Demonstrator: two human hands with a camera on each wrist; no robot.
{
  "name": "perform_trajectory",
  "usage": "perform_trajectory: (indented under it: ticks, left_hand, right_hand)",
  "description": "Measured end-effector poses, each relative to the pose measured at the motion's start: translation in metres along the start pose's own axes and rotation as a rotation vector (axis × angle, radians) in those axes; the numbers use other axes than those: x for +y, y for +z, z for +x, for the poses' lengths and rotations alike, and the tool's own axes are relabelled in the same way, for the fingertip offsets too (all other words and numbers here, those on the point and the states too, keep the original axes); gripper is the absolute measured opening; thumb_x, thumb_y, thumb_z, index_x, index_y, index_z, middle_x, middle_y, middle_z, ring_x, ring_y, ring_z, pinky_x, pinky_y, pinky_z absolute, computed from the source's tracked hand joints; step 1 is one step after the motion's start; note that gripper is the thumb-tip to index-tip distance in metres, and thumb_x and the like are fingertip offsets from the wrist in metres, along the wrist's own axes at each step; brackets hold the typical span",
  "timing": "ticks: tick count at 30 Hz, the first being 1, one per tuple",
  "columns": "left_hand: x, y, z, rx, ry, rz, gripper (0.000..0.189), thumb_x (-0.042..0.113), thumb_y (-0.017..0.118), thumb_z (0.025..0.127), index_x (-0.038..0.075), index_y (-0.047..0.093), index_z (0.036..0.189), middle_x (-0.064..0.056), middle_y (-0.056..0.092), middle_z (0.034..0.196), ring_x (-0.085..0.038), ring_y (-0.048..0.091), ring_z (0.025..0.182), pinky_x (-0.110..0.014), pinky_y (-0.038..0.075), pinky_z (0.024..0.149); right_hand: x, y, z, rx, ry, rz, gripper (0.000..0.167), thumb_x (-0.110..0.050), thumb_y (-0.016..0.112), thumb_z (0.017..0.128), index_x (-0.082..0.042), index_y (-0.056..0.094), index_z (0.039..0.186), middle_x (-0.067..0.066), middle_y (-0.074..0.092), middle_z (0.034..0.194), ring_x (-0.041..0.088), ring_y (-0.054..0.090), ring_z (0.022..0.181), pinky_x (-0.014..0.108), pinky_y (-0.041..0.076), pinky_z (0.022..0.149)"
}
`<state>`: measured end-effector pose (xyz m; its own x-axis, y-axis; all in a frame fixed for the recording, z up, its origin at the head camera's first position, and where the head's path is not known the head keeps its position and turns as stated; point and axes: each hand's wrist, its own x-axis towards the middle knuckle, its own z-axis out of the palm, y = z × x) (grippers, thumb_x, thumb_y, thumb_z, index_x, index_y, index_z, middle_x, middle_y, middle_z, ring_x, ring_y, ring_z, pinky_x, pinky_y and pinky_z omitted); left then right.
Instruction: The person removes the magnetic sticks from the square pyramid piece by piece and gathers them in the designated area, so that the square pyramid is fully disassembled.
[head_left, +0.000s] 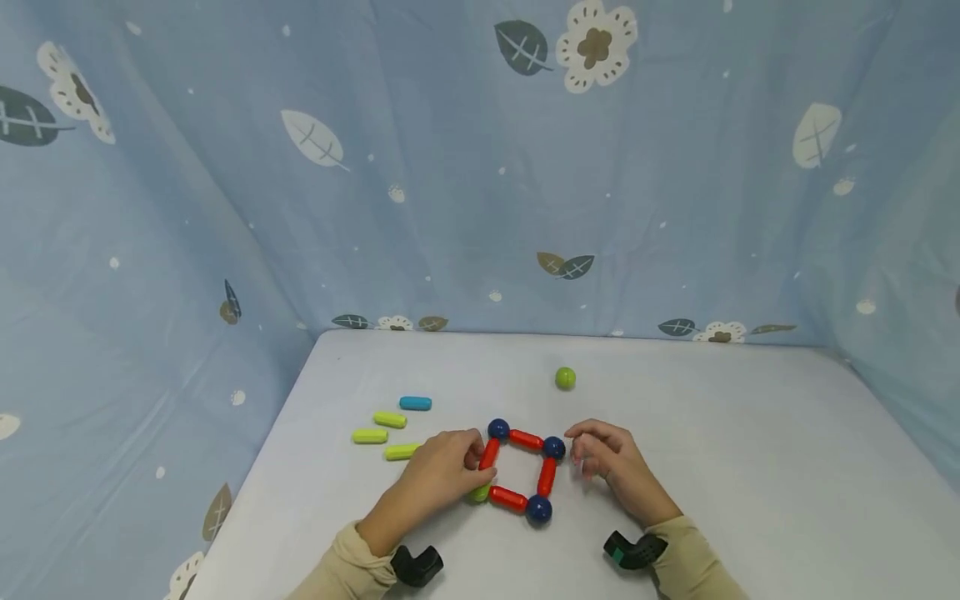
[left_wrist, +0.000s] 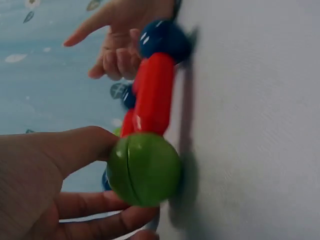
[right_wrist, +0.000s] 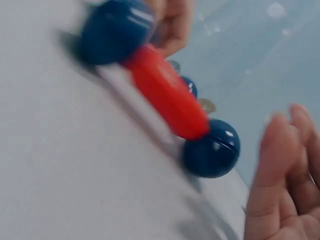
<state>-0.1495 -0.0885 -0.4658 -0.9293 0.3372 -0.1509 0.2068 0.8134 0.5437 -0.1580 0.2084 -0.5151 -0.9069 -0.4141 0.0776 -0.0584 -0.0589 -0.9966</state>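
A square of red rods (head_left: 507,498) joined by balls lies on the white table. Three of its corners are dark blue balls (head_left: 538,510), and the near left corner is a green ball (left_wrist: 145,170). My left hand (head_left: 442,468) pinches that green ball between thumb and fingers, reaching over the left side of the square. Beside the far right blue ball (head_left: 553,447), my right hand (head_left: 611,467) hovers with loosely bent fingers and nothing in them. In the right wrist view a gap shows between its fingertips and the nearest blue ball (right_wrist: 212,148).
Left of the square lie yellow-green rods (head_left: 370,436) and a light blue rod (head_left: 416,403). Another green ball (head_left: 566,377) sits farther back on the table. A patterned blue curtain (head_left: 450,208) hangs behind the table (head_left: 750,467) and along its sides.
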Motion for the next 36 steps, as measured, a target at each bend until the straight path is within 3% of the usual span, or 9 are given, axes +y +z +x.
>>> perform_trajectory:
  ticks: [3, 5, 8, 10, 13, 15, 25, 36]
  left_hand:
    - [-0.001, 0.002, 0.002, -0.052, 0.088, -0.021, 0.018, 0.028, 0.078, 0.089, 0.017, 0.072, 0.102, 0.008, 0.066, 0.087, -0.009, 0.056, 0.080, -0.028, 0.047, 0.070]
    - [-0.002, 0.004, 0.004, -0.088, 0.163, -0.012, 0.018, 0.026, 0.075, 0.092, 0.019, 0.075, 0.109, 0.009, 0.069, 0.097, -0.007, 0.057, 0.090, -0.029, 0.050, 0.079]
    - [-0.001, 0.011, 0.005, -0.109, 0.252, 0.023, 0.020, 0.028, 0.074, 0.096, 0.023, 0.076, 0.115, 0.010, 0.070, 0.106, -0.006, 0.056, 0.100, -0.027, 0.052, 0.088]
    - [0.001, 0.014, 0.006, -0.098, 0.272, 0.045, 0.021, 0.032, 0.074, 0.096, 0.025, 0.076, 0.116, 0.012, 0.070, 0.108, -0.004, 0.055, 0.099, -0.025, 0.052, 0.087]
    - [0.004, 0.017, 0.005, -0.053, 0.280, 0.069, 0.020, 0.033, 0.077, 0.093, 0.023, 0.077, 0.110, 0.012, 0.070, 0.103, -0.003, 0.053, 0.092, -0.021, 0.050, 0.080]
    - [0.005, 0.019, 0.005, -0.031, 0.282, 0.084, 0.019, 0.034, 0.078, 0.092, 0.023, 0.077, 0.107, 0.012, 0.070, 0.101, -0.003, 0.052, 0.090, -0.020, 0.049, 0.077]
    - [0.010, 0.024, 0.002, 0.042, 0.302, 0.159, 0.017, 0.037, 0.077, 0.093, 0.023, 0.074, 0.104, 0.012, 0.071, 0.100, -0.004, 0.054, 0.088, -0.022, 0.047, 0.076]
    - [0.011, 0.028, 0.000, 0.074, 0.301, 0.225, 0.018, 0.040, 0.074, 0.095, 0.024, 0.073, 0.105, 0.013, 0.072, 0.101, -0.005, 0.055, 0.089, -0.022, 0.044, 0.076]
  right_hand:
    - [0.001, -0.004, 0.001, 0.058, -0.007, 0.126, 0.029, -0.016, 0.044, 0.110, 0.008, 0.060, 0.118, -0.007, 0.062, 0.089, 0.004, 0.060, 0.080, 0.020, 0.049, 0.060]
    - [0.003, -0.004, 0.001, 0.074, -0.012, 0.105, 0.025, -0.013, 0.049, 0.108, 0.007, 0.060, 0.116, -0.005, 0.062, 0.091, 0.005, 0.059, 0.079, 0.021, 0.050, 0.060]
    - [0.007, 0.001, 0.003, 0.035, -0.032, -0.075, 0.020, -0.008, 0.065, 0.100, 0.005, 0.064, 0.115, 0.003, 0.065, 0.097, 0.008, 0.061, 0.079, 0.025, 0.054, 0.059]
    - [0.009, 0.007, 0.004, -0.016, -0.059, -0.260, 0.024, -0.013, 0.075, 0.094, -0.003, 0.069, 0.114, 0.005, 0.069, 0.102, 0.009, 0.062, 0.082, 0.026, 0.055, 0.061]
    - [0.009, 0.015, 0.006, -0.085, -0.084, -0.470, 0.029, -0.026, 0.084, 0.088, -0.017, 0.073, 0.113, -0.001, 0.073, 0.107, 0.008, 0.065, 0.090, 0.025, 0.055, 0.063]
    - [0.007, 0.017, 0.005, -0.108, -0.081, -0.541, 0.029, -0.034, 0.085, 0.086, -0.025, 0.074, 0.111, -0.007, 0.074, 0.108, 0.006, 0.064, 0.094, 0.023, 0.053, 0.066]
    - [0.006, 0.015, 0.004, -0.136, -0.077, -0.519, 0.022, -0.030, 0.083, 0.088, -0.023, 0.075, 0.107, -0.003, 0.074, 0.105, 0.008, 0.062, 0.089, 0.024, 0.052, 0.067]
    - [0.004, 0.017, 0.005, -0.130, -0.081, -0.519, 0.020, -0.028, 0.084, 0.087, -0.026, 0.074, 0.104, -0.004, 0.074, 0.102, 0.009, 0.061, 0.088, 0.024, 0.051, 0.066]
